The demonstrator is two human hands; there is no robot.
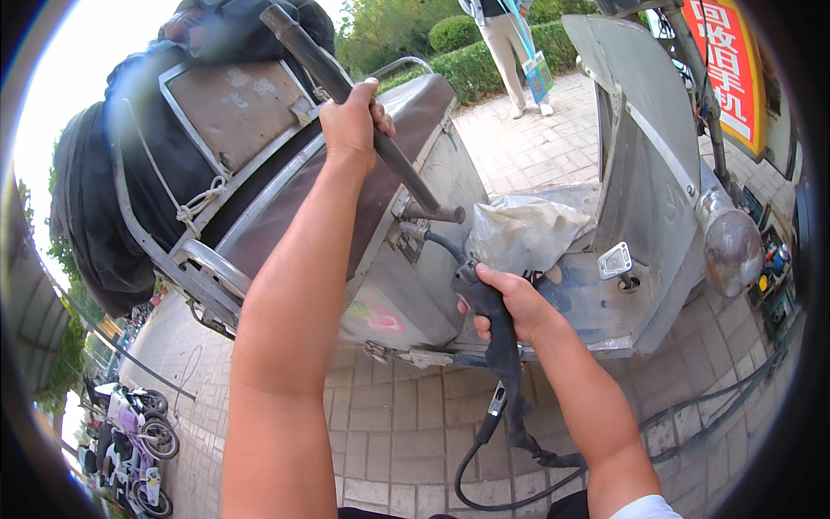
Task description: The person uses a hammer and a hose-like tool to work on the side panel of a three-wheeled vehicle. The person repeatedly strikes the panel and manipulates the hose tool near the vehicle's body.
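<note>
My left hand point(350, 125) grips a long dark metal pipe point(411, 186) with a short elbow at its lower end, held diagonally over the brown seat point(298, 208) of a grey metal three-wheeled vehicle point(614, 130). My right hand point(510, 303) is closed on a black handle point(478, 282) of a cable or hose. A short black hose runs from its top to the grey seat box. Below it hang a dark wrapped length and a thinner cable with a metal-fronted black connector point(491, 413). Behind my right hand, a crumpled whitish bag point(527, 233) lies on the footboard near a metal pedal point(616, 261).
A large dark bundle point(104, 199) is tied on the vehicle at left. A person point(510, 60) stands beyond it by hedges. A red sign point(726, 69) and assorted items point(769, 259) are at right. Parked two-wheelers point(130, 441) stand lower left. Cables cross the paving point(398, 432).
</note>
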